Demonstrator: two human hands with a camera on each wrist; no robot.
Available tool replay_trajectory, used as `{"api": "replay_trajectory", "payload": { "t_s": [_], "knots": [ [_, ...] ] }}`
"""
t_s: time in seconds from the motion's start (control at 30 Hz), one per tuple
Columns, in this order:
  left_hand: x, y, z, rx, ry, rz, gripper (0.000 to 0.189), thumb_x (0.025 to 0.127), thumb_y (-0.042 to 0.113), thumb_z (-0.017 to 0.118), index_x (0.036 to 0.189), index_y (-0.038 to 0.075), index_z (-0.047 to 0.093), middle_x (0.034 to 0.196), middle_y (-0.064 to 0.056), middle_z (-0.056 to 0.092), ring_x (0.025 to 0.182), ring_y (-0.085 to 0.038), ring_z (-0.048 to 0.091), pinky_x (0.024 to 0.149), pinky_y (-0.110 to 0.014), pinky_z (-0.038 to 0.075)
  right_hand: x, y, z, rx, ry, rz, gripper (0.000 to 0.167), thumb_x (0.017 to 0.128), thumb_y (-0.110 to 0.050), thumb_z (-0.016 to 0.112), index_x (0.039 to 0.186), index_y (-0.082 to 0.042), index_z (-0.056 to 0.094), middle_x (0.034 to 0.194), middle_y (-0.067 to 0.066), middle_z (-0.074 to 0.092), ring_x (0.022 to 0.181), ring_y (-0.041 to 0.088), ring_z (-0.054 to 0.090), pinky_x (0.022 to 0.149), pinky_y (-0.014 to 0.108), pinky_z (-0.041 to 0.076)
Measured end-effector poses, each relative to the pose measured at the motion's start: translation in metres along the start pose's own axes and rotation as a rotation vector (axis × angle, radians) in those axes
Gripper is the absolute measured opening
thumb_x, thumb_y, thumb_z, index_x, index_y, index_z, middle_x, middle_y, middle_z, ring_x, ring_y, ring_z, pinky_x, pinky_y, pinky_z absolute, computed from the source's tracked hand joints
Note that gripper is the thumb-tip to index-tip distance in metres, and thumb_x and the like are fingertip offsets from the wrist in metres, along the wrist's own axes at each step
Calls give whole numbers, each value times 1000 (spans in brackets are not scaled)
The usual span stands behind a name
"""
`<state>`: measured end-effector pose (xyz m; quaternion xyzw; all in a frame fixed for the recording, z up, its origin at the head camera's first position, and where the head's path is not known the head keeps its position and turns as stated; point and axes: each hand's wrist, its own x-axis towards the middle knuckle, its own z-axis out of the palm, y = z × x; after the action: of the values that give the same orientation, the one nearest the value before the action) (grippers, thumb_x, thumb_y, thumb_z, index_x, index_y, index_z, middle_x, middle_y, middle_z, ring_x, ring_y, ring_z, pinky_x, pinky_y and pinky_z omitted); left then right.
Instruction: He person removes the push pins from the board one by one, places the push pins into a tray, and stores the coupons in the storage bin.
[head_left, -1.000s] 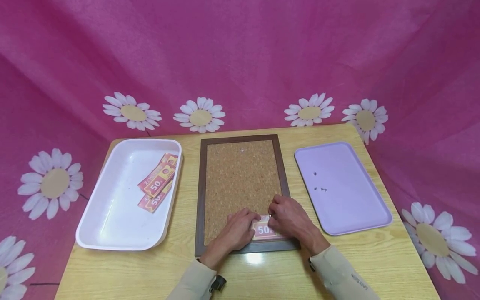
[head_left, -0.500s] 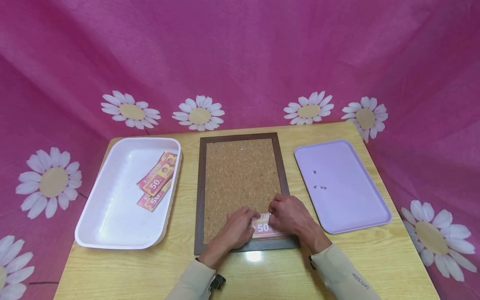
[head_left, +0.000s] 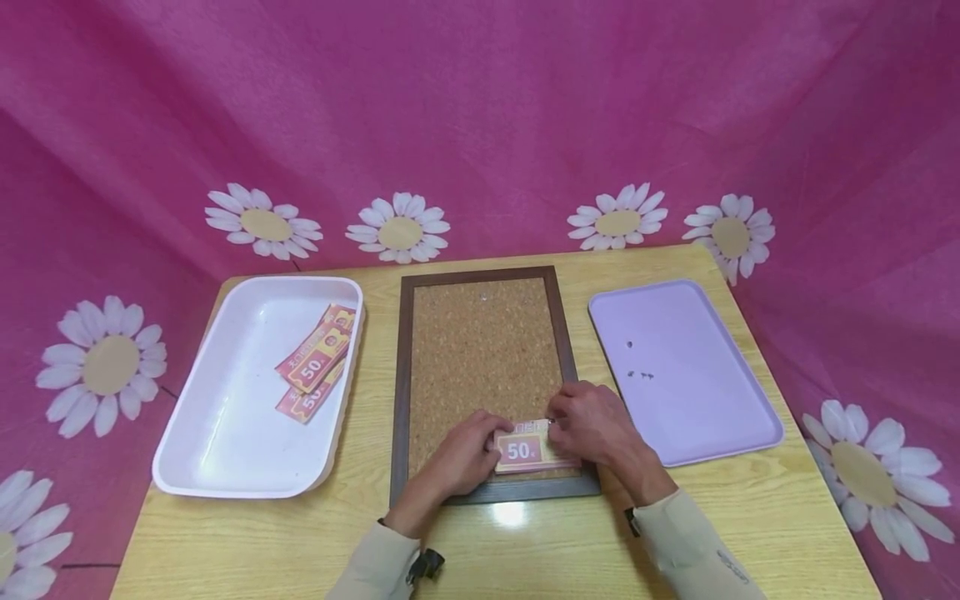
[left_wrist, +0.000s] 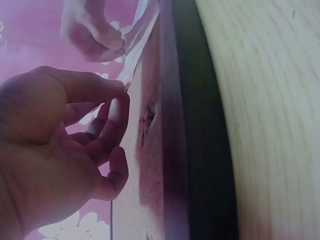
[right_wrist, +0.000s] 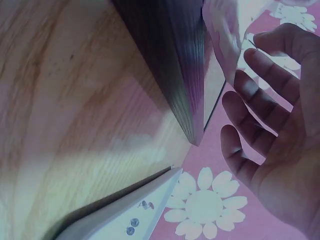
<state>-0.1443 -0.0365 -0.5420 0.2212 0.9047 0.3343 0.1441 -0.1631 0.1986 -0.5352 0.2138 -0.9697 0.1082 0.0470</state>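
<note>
A red and yellow paper coupon (head_left: 519, 452) printed with 50 lies over the lower part of a cork board (head_left: 483, 358) in a dark brown frame. My left hand (head_left: 467, 452) pinches its left edge between thumb and forefinger. At the upper right of the coupon is my right hand (head_left: 594, 423), with a small shiny thumbtack (head_left: 552, 422) at its thumb and fingertips. In the right wrist view the coupon (right_wrist: 227, 40) bends up off the frame beside the fingers. The right hand hides the coupon's right part in the head view.
Several more coupons (head_left: 313, 367) lie in a white basin (head_left: 225, 400) on the left. A purple tray (head_left: 693, 383) at the right bears several small thumbtacks (head_left: 641, 375). Small shiny pins (head_left: 483, 297) dot the top of the cork. All stands on a wooden table (head_left: 495, 550).
The left hand has moved a little left and the coupon's left edge has shifted with it. The right hand has moved slightly right and up, uncovering more of the coupon.
</note>
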Motion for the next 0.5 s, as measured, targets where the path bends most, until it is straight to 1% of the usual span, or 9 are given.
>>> {"api": "replay_trajectory", "payload": {
  "t_s": [0.07, 0.17, 0.27, 0.37, 0.5],
  "knots": [
    [-2, -1, -3, -16, -1, -4, 34, 86, 7, 62, 118, 16, 64, 107, 2, 60, 87, -9, 51, 76, -23, 44, 0, 1, -2, 1, -13, 12, 9, 67, -27, 69, 75, -23, 71, 75, -10, 57, 68, 15, 55, 60, 33, 43],
    [-5, -2, -8, -33, -4, -30, 34, 87, 7, 61, 120, 16, 63, 109, 1, 60, 89, -9, 50, 77, -23, 43, 1, 1, -5, 3, -44, 38, 6, 68, -27, 69, 73, -23, 69, 73, -10, 53, 66, 14, 49, 59, 31, 40],
    [-7, -3, -14, -42, 15, -40, 34, 87, 7, 61, 120, 14, 63, 107, 0, 60, 88, -11, 50, 76, -24, 42, 1, 3, -8, 14, -67, 64, 3, 70, -28, 68, 72, -25, 67, 74, -11, 51, 66, 13, 47, 59, 30, 38],
    [-8, -5, -20, -47, 38, -50, 33, 87, 8, 61, 119, 14, 64, 104, 1, 59, 86, -11, 49, 74, -24, 41, 1, 6, -10, 12, -69, 70, 4, 71, -29, 69, 73, -26, 67, 75, -10, 52, 68, 13, 48, 59, 30, 39],
    [-10, -9, -27, -81, 54, -79, 33, 87, 9, 60, 119, 16, 64, 105, 2, 58, 86, -11, 49, 73, -24, 41, 0, 11, -11, 10, -60, 77, 6, 71, -30, 70, 74, -25, 69, 75, -9, 54, 67, 13, 49, 59, 31, 40]
  ]
}}
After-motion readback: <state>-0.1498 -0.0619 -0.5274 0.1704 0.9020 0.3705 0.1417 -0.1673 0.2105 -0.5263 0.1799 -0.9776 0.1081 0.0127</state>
